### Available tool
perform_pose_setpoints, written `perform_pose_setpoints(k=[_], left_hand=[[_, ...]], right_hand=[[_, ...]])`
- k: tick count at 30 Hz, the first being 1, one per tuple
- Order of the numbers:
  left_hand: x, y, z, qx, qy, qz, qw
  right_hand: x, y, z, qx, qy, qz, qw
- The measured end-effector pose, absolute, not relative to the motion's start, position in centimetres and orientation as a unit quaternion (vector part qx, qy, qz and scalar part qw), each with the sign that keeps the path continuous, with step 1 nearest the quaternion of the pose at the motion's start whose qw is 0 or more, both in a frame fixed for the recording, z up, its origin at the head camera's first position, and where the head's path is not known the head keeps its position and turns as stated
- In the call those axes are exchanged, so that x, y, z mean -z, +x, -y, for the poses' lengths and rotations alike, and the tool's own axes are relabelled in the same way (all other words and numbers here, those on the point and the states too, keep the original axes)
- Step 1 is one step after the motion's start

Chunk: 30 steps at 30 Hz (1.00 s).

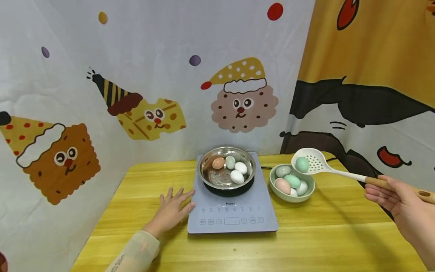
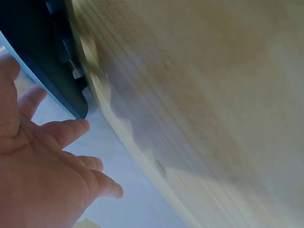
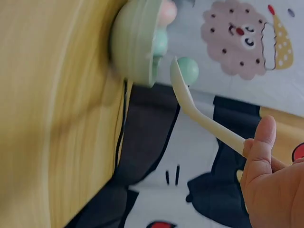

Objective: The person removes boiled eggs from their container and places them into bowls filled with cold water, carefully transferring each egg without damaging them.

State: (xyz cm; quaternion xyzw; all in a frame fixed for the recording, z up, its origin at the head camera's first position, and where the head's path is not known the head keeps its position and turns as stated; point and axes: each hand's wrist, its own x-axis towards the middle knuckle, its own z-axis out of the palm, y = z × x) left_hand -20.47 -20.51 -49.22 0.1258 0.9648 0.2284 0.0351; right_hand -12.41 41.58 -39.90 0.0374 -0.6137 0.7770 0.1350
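Note:
My right hand (image 1: 404, 207) grips the wooden handle of a white slotted spoon (image 1: 346, 174). A mint-green egg (image 1: 302, 165) lies in the spoon's head, which is held over the back right rim of a pale green bowl (image 1: 293, 199). In the right wrist view the same egg (image 3: 190, 71) rests in the raised spoon head, apart from the bowl. Spread out, the fingers of my left hand (image 1: 171, 211) reach the left edge of an induction cooker (image 1: 200, 215). A steel pan (image 1: 215, 177) stands on the cooker with several eggs inside, brown, grey-green and white.
Several coloured eggs fill the bowl, among them a pink egg (image 1: 283, 185). The bowl stands close to the cooker's right side on a wooden table (image 1: 234, 257). A black cord (image 1: 266, 167) runs behind the bowl. A printed curtain (image 1: 163, 45) hangs behind the table.

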Motion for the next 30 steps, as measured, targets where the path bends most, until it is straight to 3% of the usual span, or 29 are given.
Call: perform_pose_setpoints(k=[11, 20, 25, 30], left_hand=[[49.2, -20.3, 20.5, -0.234, 0.121, -0.964, 0.039], [49.1, -20.3, 20.4, -0.236, 0.120, -0.964, 0.040], [49.0, -20.4, 20.4, -0.233, 0.122, -0.964, 0.041], [49.0, -20.5, 20.4, -0.228, 0.122, -0.965, 0.043]], right_hand=[[39.9, -12.1, -39.9, -0.677, -0.041, 0.693, 0.245], [38.6, -11.4, -38.5, -0.522, -0.025, 0.815, 0.249], [37.2, -11.0, -36.4, -0.416, 0.049, 0.851, 0.317], [34.7, -12.1, -32.7, -0.377, 0.224, 0.826, 0.353]])
